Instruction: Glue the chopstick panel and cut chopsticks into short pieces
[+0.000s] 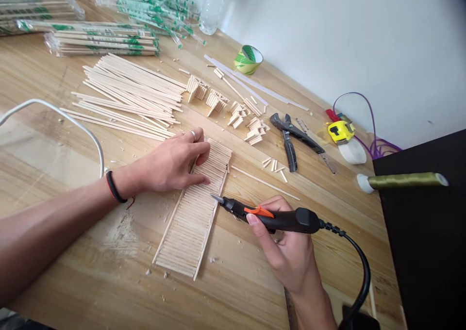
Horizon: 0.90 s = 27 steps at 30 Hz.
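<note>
Pressing a flat panel of short wooden sticks (192, 223) onto a wooden table (91, 281) while a glue gun (276, 217) points at its right edge.

The panel lies at the centre of the table, its sticks side by side between two long rails. The left hand (171, 165) lies palm down on its upper end, fingers together. The right hand (280, 242) wraps the glue gun, thumb by the orange trigger. The panel looks light, thin and brittle, likely to flex at the joints; it is best gripped flat by both rails. Beyond lie loose chopsticks (131, 94), cut pieces (218, 99) and pliers (291, 136).
</note>
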Available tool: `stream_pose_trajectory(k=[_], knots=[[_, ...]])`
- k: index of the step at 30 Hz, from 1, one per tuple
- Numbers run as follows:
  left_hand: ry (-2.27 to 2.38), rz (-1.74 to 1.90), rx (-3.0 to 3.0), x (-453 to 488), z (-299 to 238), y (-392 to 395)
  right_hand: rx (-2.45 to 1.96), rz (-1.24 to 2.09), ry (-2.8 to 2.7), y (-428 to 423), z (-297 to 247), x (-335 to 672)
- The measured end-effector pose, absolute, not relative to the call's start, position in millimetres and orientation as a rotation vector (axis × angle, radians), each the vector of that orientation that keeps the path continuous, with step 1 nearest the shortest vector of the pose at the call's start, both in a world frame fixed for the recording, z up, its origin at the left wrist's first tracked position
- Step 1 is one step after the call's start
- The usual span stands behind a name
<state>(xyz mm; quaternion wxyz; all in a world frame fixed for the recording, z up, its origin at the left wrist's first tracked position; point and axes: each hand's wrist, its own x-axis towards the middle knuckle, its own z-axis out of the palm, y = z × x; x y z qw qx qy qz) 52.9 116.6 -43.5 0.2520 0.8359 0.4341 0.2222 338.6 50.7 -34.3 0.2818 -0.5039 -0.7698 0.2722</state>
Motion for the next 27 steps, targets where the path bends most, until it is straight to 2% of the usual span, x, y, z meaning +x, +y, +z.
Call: stream_pose_trajectory(k=[27], knots=[[1.172, 0.597, 2.268, 53, -41, 118, -1.324, 0.742, -2.038, 47, -42, 344]])
